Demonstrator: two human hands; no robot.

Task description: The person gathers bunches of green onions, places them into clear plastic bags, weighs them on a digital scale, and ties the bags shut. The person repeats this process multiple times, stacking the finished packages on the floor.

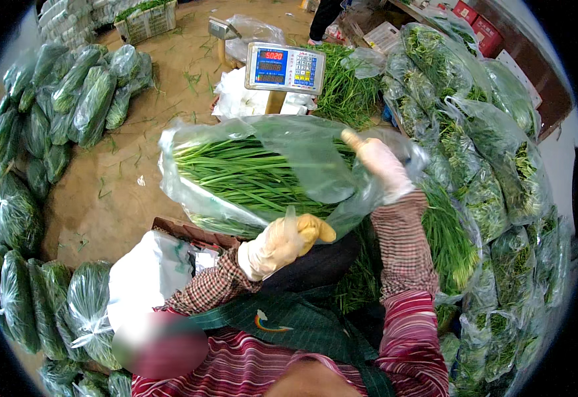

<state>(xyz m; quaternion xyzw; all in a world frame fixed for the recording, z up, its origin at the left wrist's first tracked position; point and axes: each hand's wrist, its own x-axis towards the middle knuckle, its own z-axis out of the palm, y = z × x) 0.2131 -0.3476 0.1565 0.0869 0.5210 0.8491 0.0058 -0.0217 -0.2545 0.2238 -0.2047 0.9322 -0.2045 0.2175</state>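
Note:
Long green leaves, apparently garlic chives, lie in an opened clear plastic bag before me. My left hand, in a pale yellow glove, grips the bag's near edge with fingers curled. At the bag's right end my right hand, in a whitish glove, pinches the plastic between thumb and fingers. Just beyond the bag stands a digital scale's display with lit red digits; the bag hides whatever supports it.
Filled bags of greens line the floor at left, with more bagged greens piled at right. Loose greens lie beside the scale. A white plastic crate stands far back; a person's leg shows beyond.

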